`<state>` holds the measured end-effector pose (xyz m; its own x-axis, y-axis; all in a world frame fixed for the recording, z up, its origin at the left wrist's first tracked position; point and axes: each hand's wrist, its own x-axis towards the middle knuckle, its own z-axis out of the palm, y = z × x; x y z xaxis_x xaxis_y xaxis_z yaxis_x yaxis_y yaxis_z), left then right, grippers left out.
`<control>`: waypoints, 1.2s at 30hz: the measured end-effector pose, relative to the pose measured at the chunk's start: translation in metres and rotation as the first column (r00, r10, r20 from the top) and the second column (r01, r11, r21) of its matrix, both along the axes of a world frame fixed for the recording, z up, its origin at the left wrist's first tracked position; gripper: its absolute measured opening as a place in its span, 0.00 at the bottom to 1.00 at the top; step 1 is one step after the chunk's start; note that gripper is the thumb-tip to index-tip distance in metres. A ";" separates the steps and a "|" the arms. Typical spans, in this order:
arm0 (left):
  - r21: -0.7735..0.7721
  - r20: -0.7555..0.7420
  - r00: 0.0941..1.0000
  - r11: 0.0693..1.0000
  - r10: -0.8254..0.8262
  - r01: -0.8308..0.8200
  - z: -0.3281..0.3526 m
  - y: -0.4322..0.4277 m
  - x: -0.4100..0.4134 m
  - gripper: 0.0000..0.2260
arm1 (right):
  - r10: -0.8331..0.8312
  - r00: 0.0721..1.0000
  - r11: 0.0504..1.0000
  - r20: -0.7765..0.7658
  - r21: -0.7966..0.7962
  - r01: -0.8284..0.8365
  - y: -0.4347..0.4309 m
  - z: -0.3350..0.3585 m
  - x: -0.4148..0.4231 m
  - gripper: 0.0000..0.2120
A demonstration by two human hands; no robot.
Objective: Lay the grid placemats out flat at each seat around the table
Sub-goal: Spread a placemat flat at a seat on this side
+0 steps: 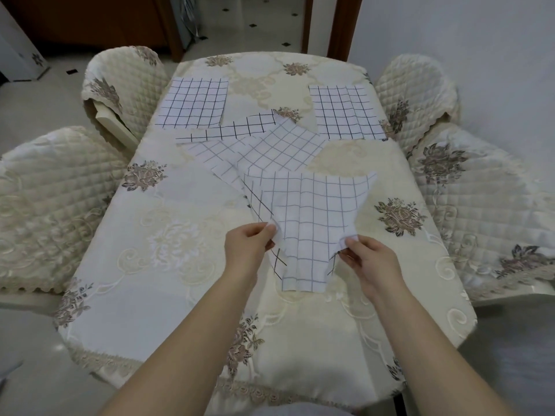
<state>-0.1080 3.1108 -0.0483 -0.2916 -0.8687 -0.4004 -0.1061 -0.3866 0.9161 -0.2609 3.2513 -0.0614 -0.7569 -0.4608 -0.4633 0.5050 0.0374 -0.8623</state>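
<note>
A white placemat with a dark grid [309, 214] is lifted over the middle of the table, sagging between my hands. My left hand [250, 246] pinches its near left edge and my right hand [368, 259] pinches its near right edge. Under and behind it lies a loose pile of grid placemats [270, 148], overlapping at angles. One placemat [193, 103] lies flat at the far left seat. Another [345, 112] lies flat at the far right seat.
The table [156, 265] wears a cream floral cloth. Two quilted covered chairs stand on the left [54, 205] [126, 82] and two on the right [486, 211] [417, 88]. A doorway with a wooden frame [309, 22] opens beyond the far end.
</note>
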 end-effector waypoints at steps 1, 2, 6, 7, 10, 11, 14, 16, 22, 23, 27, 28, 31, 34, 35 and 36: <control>-0.037 0.020 0.999 0.999 -0.036 0.036 0.002 0.005 -0.006 0.03 | 0.018 1.000 1.000 -0.009 -0.011 -0.018 -0.005 0.003 0.005 0.03; -0.069 0.040 0.997 0.995 -0.068 0.070 0.004 0.010 -0.010 0.04 | 0.037 0.999 0.999 -0.017 -0.022 -0.037 -0.009 0.006 0.010 0.03; -0.134 0.085 0.982 0.975 -0.168 0.178 0.006 0.023 -0.025 0.03 | 0.124 0.985 0.992 -0.121 0.024 -0.122 -0.021 0.012 0.023 0.04; -0.140 0.089 0.979 0.971 -0.184 0.195 0.007 0.025 -0.027 0.03 | 0.135 0.980 0.991 -0.149 0.044 -0.130 -0.023 0.012 0.026 0.04; -0.184 0.117 0.967 0.952 -0.225 0.244 0.009 0.032 -0.033 0.05 | 0.160 0.964 0.985 -0.214 0.095 -0.143 -0.026 0.013 0.030 0.06; -0.215 0.139 0.963 0.942 -0.232 0.258 0.009 0.033 -0.034 0.05 | 0.163 0.960 0.983 -0.230 0.116 -0.139 -0.027 0.013 0.031 0.06; -0.295 0.214 0.940 0.900 -0.265 0.320 0.015 0.039 -0.036 0.07 | 0.165 0.956 0.975 -0.243 0.185 -0.122 -0.029 0.013 0.031 0.07; -0.313 0.254 0.910 0.862 -0.327 0.398 0.016 0.042 -0.037 0.09 | 0.189 0.948 0.965 -0.256 0.228 -0.131 -0.029 0.016 0.030 0.13; -0.294 0.307 0.833 0.786 -0.460 0.543 0.019 0.048 -0.034 0.16 | 0.155 0.953 0.961 -0.261 0.261 -0.085 -0.028 0.017 0.029 0.12; -0.262 0.267 0.842 0.805 -0.469 0.532 0.019 0.047 -0.033 0.16 | 0.149 0.953 0.959 -0.265 0.274 -0.074 -0.028 0.016 0.028 0.09; -0.198 0.195 0.923 0.908 -0.332 0.368 0.012 0.043 -0.027 0.17 | 0.103 0.974 0.972 -0.202 0.231 -0.055 -0.029 0.017 0.022 0.07; -0.194 0.220 0.938 0.930 -0.269 0.312 0.007 0.042 -0.025 0.16 | 0.085 0.981 0.977 -0.172 0.208 -0.049 -0.030 0.018 0.021 0.08; -0.152 0.282 0.945 0.964 -0.167 0.216 -0.006 0.040 -0.017 0.21 | 0.023 0.999 0.995 -0.042 0.097 -0.019 -0.032 0.025 0.015 0.08; 0.039 0.301 0.944 0.991 -0.134 0.128 -0.015 0.036 -0.007 0.22 | -0.044 0.994 0.999 0.101 -0.008 0.045 -0.033 0.033 0.006 0.06; 0.115 0.287 0.949 0.988 -0.130 0.101 -0.017 0.034 -0.005 0.18 | -0.063 0.988 0.997 0.141 -0.032 0.068 -0.033 0.036 0.003 0.06; 0.188 0.271 0.954 0.979 -0.129 0.079 -0.019 0.033 -0.004 0.11 | -0.077 0.982 0.995 0.174 -0.049 0.086 -0.033 0.037 0.000 0.05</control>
<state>-0.1115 3.1433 -0.0668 -0.2314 -0.7493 -0.6205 -0.3970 -0.5095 0.7634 -0.2607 3.2186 -0.0247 -0.7047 -0.4298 -0.5645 0.6448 -0.0561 -0.7623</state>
